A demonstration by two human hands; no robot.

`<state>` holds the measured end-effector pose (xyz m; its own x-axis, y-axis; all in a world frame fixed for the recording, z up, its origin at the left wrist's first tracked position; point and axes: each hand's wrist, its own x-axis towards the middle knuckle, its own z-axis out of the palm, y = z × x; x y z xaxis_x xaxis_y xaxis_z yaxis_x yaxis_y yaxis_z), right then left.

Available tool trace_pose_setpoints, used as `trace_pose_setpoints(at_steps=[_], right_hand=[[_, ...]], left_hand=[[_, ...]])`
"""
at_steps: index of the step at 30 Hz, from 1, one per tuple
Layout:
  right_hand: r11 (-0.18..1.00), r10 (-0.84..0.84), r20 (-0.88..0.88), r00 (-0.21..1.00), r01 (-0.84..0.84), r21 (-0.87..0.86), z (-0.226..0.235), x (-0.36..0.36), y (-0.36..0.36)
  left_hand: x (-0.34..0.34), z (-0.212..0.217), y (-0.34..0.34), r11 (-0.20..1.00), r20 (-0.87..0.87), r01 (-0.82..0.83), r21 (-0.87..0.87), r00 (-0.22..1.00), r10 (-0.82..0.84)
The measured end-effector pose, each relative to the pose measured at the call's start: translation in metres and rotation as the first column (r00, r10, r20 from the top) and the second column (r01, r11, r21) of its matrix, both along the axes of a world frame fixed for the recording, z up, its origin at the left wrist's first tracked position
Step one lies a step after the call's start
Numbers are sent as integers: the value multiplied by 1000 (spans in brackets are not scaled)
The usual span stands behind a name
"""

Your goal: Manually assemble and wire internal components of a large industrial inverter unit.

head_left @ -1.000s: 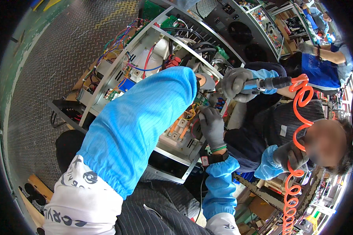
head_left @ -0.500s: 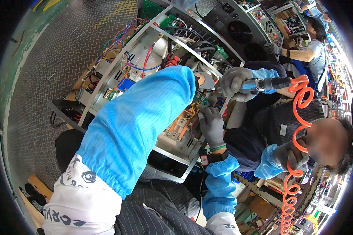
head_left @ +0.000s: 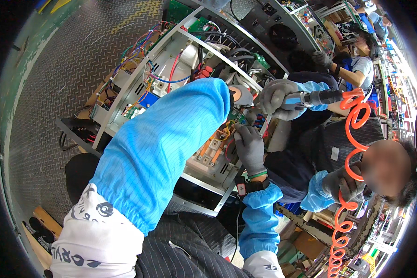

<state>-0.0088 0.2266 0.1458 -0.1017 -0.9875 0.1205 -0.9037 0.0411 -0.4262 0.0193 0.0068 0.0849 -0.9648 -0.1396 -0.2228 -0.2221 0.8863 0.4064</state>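
Observation:
My left forearm (head_left: 171, 139), in a blue sleeve cover, reaches up across an open metal electronics chassis (head_left: 139, 78). Its hand is hidden behind the sleeve end, deep among the wiring. My right hand (head_left: 249, 147), in a grey glove, lies flat on the chassis's orange and grey parts, fingertips at a bundle of yellow wires (head_left: 226, 132). Just above it, a co-worker's grey-gloved hand (head_left: 275, 98) grips a pneumatic screwdriver (head_left: 317, 97) pointed into the chassis. The co-worker's other gloved hand (head_left: 340, 183) holds the orange coiled air hose (head_left: 352, 139).
The chassis stands on a grey tread-plate floor (head_left: 55, 69). Red, blue and black wires (head_left: 171, 74) and green circuit boards fill it. A black unit with a fan (head_left: 282, 34) stands behind. Another person (head_left: 356, 69) works at benches on the far right.
The hands and the screwdriver have barely moved. The person in the far background at the upper right has shifted position.

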Motion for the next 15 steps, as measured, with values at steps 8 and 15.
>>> trace_pose_setpoints(at_steps=[8,15], right_hand=[[1000,-3,9,1000,3,20,5,4,-2],[999,40,19,999,-40,12,-1,6,-5]], left_hand=[[-2,-12,-3,1000,12,0,-17,1000,1],[3,-24,-12,999,22,23,-23,1000,-22]])
